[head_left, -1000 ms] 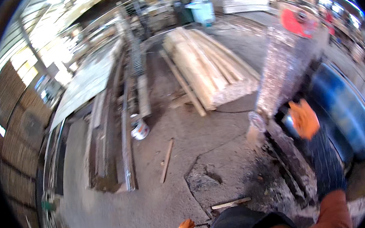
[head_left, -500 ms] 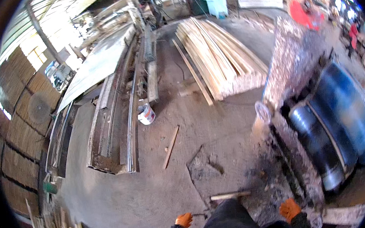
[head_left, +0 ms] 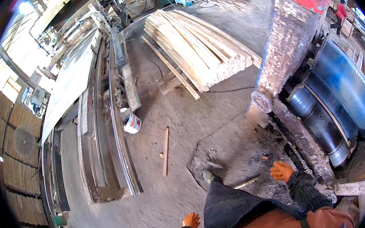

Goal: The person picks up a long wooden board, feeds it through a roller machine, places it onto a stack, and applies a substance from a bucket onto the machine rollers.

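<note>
- Hands are seen at the lower edge, both in orange gloves: the left hand (head_left: 192, 220) hangs low beside the dark apron, the right hand (head_left: 281, 170) is raised nearer the machine.
- Nothing is held by either hand; the right fingers are curled loosely and touch nothing, while the left fingers are partly cut off by the sleeve, so their spread cannot be told.
- Closest to the right hand lies a thin wooden stick (head_left: 246, 182) on the concrete floor (head_left: 179, 127), just beside the apron's edge and apart from the glove.
- A white bucket (head_left: 131, 122) stands upright by the long metal rail (head_left: 119, 132), well apart from both hands; its inside is in shadow and its contents cannot be made out.
- A clear round tub (head_left: 261, 101) is tipped at the foot of the crusted slanted plate (head_left: 285, 44); whether anything is in it cannot be told.
- Blue rollers (head_left: 341, 95) are set in the machine at the right, their far ends cut off by the dark rim of the view.
- A stack of pale planks (head_left: 198, 47) is laid on the floor farther off, and a single loose slat (head_left: 165, 151) lies between the bucket and the hands.
- The person's feet are mostly hidden under the apron.
</note>
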A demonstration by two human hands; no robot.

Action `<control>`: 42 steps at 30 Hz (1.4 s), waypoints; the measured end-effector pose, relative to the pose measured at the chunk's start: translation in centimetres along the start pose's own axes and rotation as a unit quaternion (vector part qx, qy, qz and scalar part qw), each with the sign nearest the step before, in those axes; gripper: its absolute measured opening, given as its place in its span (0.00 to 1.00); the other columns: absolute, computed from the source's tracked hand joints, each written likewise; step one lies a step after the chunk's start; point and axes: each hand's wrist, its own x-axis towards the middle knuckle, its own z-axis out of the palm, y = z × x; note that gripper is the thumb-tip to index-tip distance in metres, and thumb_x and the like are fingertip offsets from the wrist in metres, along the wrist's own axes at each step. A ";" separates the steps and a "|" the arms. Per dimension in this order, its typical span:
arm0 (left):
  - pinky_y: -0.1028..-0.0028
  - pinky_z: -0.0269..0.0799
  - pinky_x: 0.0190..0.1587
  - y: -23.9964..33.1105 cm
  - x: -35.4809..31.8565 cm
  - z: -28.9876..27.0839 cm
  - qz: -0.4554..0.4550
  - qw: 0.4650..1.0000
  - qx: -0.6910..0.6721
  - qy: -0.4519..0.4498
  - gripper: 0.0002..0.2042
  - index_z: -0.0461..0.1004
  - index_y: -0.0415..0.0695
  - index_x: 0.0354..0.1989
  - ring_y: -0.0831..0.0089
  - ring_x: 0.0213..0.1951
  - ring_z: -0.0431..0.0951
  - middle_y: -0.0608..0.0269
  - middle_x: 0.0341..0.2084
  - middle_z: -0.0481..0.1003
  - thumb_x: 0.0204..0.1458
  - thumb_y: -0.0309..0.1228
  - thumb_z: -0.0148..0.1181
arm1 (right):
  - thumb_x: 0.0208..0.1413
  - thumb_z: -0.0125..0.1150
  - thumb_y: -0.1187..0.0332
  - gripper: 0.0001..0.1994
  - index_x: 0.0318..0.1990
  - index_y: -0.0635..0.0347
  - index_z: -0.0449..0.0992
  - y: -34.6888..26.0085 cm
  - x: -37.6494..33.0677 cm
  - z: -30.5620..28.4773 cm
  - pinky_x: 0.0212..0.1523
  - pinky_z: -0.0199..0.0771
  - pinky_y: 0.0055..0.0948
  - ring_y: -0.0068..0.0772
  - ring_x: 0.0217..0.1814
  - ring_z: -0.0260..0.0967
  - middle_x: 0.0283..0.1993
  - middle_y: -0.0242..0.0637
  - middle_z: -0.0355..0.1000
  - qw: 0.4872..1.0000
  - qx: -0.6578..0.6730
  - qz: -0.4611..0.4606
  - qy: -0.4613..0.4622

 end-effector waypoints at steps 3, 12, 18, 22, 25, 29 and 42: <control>0.62 0.71 0.51 2.1 -0.5 -4.8 -0.013 0.993 -0.036 0.112 0.20 0.64 0.45 0.55 0.63 0.57 0.71 0.53 0.59 0.69 0.56 0.39 0.55 | 0.60 0.61 0.48 0.24 0.55 0.55 0.70 -6.3 3.1 7.3 0.36 0.78 0.34 0.33 0.40 0.76 0.48 0.39 0.75 0.998 -0.015 -0.038 -0.054; 0.52 0.61 0.61 9.9 3.7 -19.3 -0.101 0.846 -0.446 0.274 0.25 0.56 0.45 0.67 0.48 0.67 0.61 0.49 0.68 0.59 0.64 0.43 0.41 | 0.58 0.64 0.53 0.30 0.63 0.57 0.65 -23.2 7.8 22.8 0.42 0.76 0.32 0.32 0.44 0.75 0.50 0.39 0.74 0.976 -0.173 -0.123 -0.048; 0.59 0.73 0.43 21.0 15.8 -25.0 -0.002 0.835 -0.495 0.241 0.21 0.68 0.47 0.58 0.54 0.52 0.76 0.51 0.54 0.74 0.61 0.44 0.54 | 0.60 0.60 0.52 0.27 0.61 0.57 0.67 -29.2 14.0 23.7 0.42 0.76 0.30 0.29 0.44 0.76 0.49 0.37 0.75 0.975 -0.195 -0.108 -0.005; 0.71 0.73 0.37 32.9 25.6 -26.1 -0.034 0.861 -0.434 0.261 0.19 0.69 0.45 0.55 0.64 0.45 0.78 0.56 0.48 0.77 0.60 0.42 0.57 | 0.58 0.64 0.53 0.29 0.63 0.56 0.66 -33.4 20.2 23.7 0.41 0.75 0.34 0.32 0.42 0.75 0.51 0.38 0.74 0.979 -0.157 -0.127 -0.021; 0.66 0.75 0.43 40.9 30.6 -26.5 -0.010 0.880 -0.419 0.222 0.24 0.69 0.45 0.57 0.62 0.50 0.77 0.54 0.52 0.76 0.57 0.46 0.59 | 0.58 0.64 0.54 0.29 0.64 0.56 0.66 -37.4 23.9 24.2 0.40 0.75 0.35 0.32 0.42 0.76 0.50 0.38 0.74 0.985 -0.152 -0.083 0.000; 0.57 0.61 0.64 46.3 35.1 -26.4 -0.065 0.908 -0.379 0.167 0.30 0.60 0.46 0.67 0.53 0.65 0.64 0.52 0.64 0.66 0.59 0.47 0.55 | 0.59 0.64 0.56 0.27 0.63 0.57 0.67 -43.6 26.6 24.2 0.40 0.76 0.33 0.30 0.42 0.75 0.49 0.38 0.75 0.981 -0.151 -0.118 -0.024; 0.59 0.71 0.45 46.5 40.8 -38.2 -0.241 0.902 -0.334 0.127 0.16 0.65 0.48 0.51 0.58 0.51 0.74 0.58 0.49 0.75 0.58 0.40 0.54 | 0.58 0.63 0.57 0.29 0.62 0.62 0.66 -51.0 33.6 27.4 0.38 0.76 0.30 0.32 0.43 0.76 0.51 0.43 0.74 0.987 -0.094 -0.126 0.040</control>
